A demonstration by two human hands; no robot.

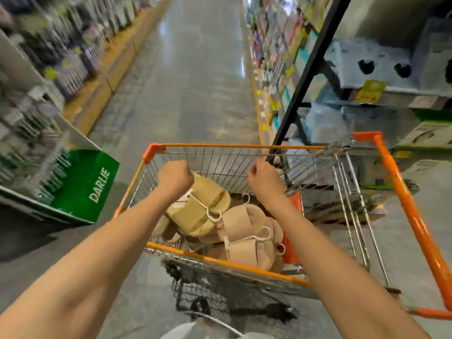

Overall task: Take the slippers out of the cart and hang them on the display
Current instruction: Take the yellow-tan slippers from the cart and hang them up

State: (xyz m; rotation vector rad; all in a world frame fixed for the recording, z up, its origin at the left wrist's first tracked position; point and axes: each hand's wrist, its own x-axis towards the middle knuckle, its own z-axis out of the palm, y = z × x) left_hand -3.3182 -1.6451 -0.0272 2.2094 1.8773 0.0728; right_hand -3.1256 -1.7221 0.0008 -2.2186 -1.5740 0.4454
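An orange-rimmed wire cart [239,146] stands in front of me in a shop aisle. Several pairs of slippers on white plastic hangers lie in its basket. A yellowish pair [208,201] sits on top at the left, with beige pairs [247,231] to its right and below it. My left hand [175,178] is a fist at the far end of the yellowish pair and seems to grip it there. My right hand [265,182] hovers over the basket's far right with fingers curled; I see nothing in it.
A green box marked DARLIE [95,184] sits on a low shelf at the left. Blurred shelves of goods line both sides of the aisle. A black slanted post [308,77] rises behind the cart. An orange bar [413,216] and wire frame stand to the right.
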